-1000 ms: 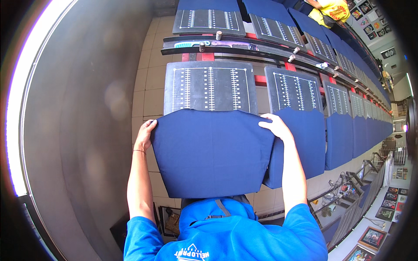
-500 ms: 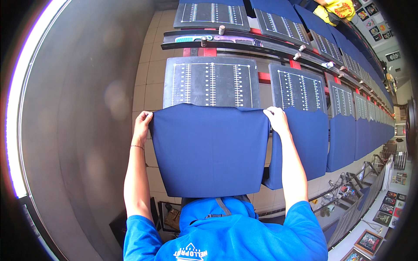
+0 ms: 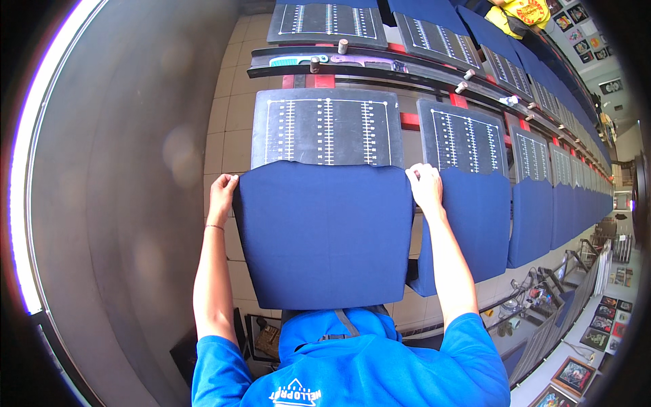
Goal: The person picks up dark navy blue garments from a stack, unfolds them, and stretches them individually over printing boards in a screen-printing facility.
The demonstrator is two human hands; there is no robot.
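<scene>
A piece of dark blue fabric (image 3: pixel 325 237) covers the near part of a black board (image 3: pixel 327 129) marked with white ruled scales. Its far edge runs across the middle of the board. At that edge's left corner, my left hand (image 3: pixel 222 193) pinches the fabric between thumb and fingers. My right hand (image 3: pixel 426 184) grips the right corner, fingers curled around the edge. The fabric lies mostly smooth between my hands, and its near end hangs close to my body.
More boards with blue fabric (image 3: pixel 475 224) line up to the right. Beyond runs a black rail (image 3: pixel 352 62) with short pegs, holding a teal-handled tool (image 3: pixel 298 61) and a purple one (image 3: pixel 359 62). A grey wall (image 3: pixel 129 169) stands left; a person in yellow (image 3: pixel 522 15) is far right.
The fabric has settled flatter against the board. My right hand has come slightly inward and up with its corner, while my left hand has stayed nearly in place.
</scene>
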